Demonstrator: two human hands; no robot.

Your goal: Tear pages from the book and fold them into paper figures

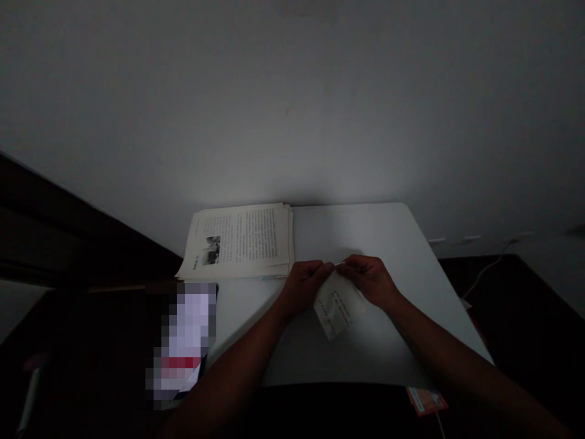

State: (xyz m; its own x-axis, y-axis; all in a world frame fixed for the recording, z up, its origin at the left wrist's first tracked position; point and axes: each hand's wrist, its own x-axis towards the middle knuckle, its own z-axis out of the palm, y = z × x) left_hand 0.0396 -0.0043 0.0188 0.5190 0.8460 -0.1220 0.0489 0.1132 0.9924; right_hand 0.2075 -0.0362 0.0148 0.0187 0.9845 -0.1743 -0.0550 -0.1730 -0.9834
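My left hand [305,284] and my right hand [369,279] meet above the white table [365,231], both with fingers pinched together. Between them hangs a small piece of printed paper [339,310], held by its upper edge and drooping toward me. An open book [242,241] with text and a small photo lies flat at the table's far left, just beyond my left hand.
A blurred white and red object [185,341] stands at the table's left edge. An orange card [426,400] and a white cable [479,277] lie off the right side. A pale wall rises behind the table; the surroundings are dark.
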